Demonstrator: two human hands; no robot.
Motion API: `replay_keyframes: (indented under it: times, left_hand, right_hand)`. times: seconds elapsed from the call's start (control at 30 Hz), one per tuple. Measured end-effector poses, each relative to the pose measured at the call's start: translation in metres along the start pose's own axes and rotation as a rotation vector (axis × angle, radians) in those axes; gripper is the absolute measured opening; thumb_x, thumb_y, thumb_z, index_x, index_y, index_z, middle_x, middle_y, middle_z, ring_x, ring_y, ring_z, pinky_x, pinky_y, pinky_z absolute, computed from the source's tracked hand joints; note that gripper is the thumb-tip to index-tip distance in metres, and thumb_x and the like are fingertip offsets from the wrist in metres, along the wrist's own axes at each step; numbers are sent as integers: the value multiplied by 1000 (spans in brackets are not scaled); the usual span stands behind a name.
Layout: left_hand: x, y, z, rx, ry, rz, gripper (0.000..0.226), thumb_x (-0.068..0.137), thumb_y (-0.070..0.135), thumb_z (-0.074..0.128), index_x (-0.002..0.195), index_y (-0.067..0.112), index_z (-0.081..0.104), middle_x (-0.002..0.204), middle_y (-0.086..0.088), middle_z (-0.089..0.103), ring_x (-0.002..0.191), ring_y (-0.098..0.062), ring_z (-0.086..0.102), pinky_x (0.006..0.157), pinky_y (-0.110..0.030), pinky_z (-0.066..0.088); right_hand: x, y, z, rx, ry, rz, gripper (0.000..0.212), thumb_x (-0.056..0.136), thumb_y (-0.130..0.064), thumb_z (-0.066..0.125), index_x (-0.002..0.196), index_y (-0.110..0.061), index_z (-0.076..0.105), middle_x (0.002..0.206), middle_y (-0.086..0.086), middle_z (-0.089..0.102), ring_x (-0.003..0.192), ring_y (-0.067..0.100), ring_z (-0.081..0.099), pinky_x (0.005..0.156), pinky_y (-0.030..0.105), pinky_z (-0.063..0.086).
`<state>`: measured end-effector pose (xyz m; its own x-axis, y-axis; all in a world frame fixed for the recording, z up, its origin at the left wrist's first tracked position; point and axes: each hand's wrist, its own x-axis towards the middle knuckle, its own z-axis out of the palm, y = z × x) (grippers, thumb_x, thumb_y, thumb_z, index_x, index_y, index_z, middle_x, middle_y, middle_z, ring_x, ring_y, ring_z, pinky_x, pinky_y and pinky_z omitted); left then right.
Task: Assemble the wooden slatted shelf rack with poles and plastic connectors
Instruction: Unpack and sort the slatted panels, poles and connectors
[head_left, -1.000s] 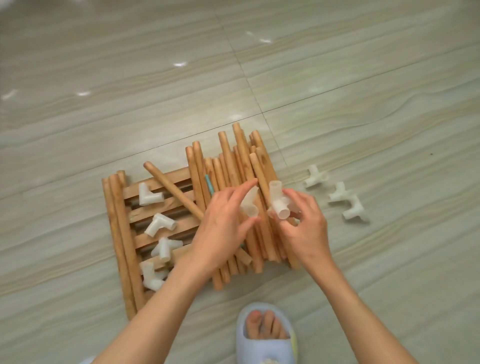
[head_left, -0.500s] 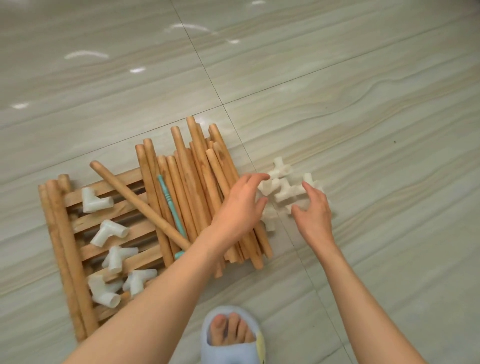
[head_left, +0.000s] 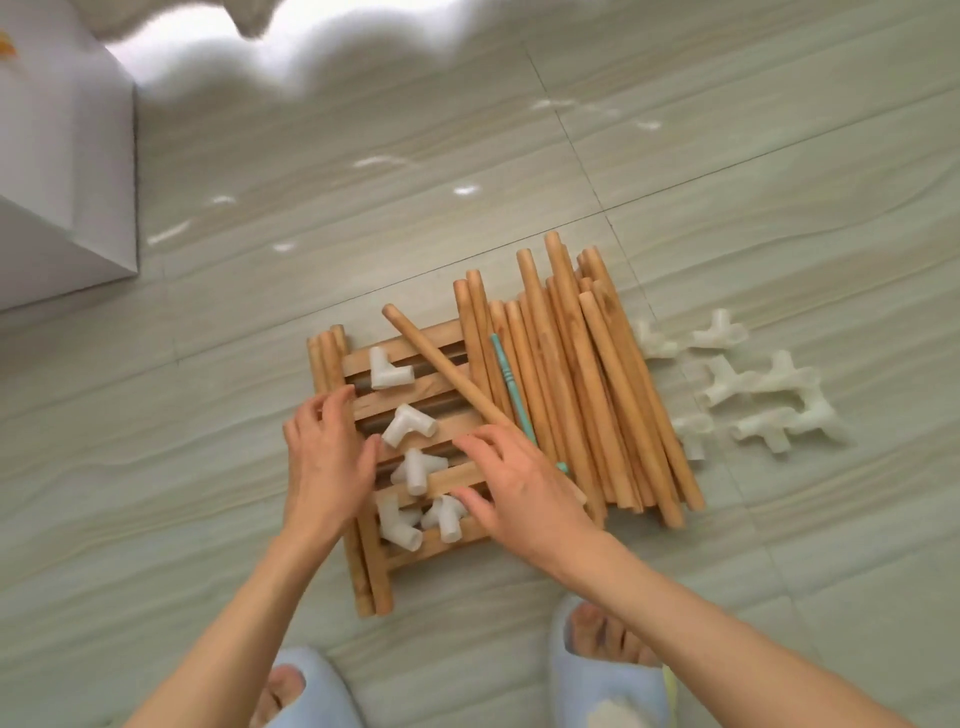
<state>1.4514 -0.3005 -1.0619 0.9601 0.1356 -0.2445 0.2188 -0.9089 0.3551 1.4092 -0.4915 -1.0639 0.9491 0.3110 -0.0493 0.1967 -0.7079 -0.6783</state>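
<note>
Five white plastic connectors (head_left: 408, 426) lie on one wooden slatted panel (head_left: 410, 384) at centre frame, about six more connectors (head_left: 753, 395) cluster on the floor at right, roughly a dozen wooden poles (head_left: 597, 395) are piled between them, with one teal tool (head_left: 511, 384); two hands and two slippers show.

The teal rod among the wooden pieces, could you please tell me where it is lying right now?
In the head view the teal rod lies lengthwise on the bundle of wooden poles, just right of the diagonal pole, its near end by the right hand.
</note>
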Motion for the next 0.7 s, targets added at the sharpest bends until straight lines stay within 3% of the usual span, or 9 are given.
replay_keyframes:
  times: [0.1,0.23,0.33,0.47,0.53,0.7]
  left_hand:
    - [15,-1,0,50,-122,123,84,78,27,72,145,24,22,150,-11,15,137,-30,15,110,-45,23]
    - [33,-4,13,126,-225,316,84,78,33,71,146,30,21,156,-4,3,142,-25,3,114,-44,17]
    - [43,-13,21,146,-252,407,75,76,38,72,140,29,36,154,-4,14,141,-29,10,112,-47,22]
    - [45,-20,24,91,-165,483,41,71,25,78,109,16,65,135,-10,45,129,-35,34,100,-53,38]
    - [42,-23,24,48,-121,507,29,73,15,75,101,13,67,130,-11,50,125,-36,38,97,-48,41]
    - [38,-32,16,-63,-18,476,25,79,2,67,103,9,67,128,-11,54,119,-34,46,95,-36,35]
  right_hand:
    - [11,-6,24,-143,-167,-105,59,63,-36,81,112,-11,58,108,11,60,98,26,59,77,38,55]
    - [5,-8,42,-259,-258,-168,64,56,-35,84,109,-12,58,100,8,60,88,24,59,68,33,52]
    - [-2,-4,49,-189,-269,-138,72,59,-31,84,119,-13,48,106,7,57,92,23,57,67,31,53]
    - [0,-7,59,-200,-250,-130,84,58,-27,85,127,-15,39,110,8,56,94,23,58,62,29,55]
    - [0,-8,65,-188,-260,-148,79,63,-24,82,129,-14,41,112,9,55,97,22,57,65,28,55]
    - [-4,-7,71,-102,-243,-157,55,78,-18,65,129,-11,45,115,9,54,106,23,51,79,31,54]
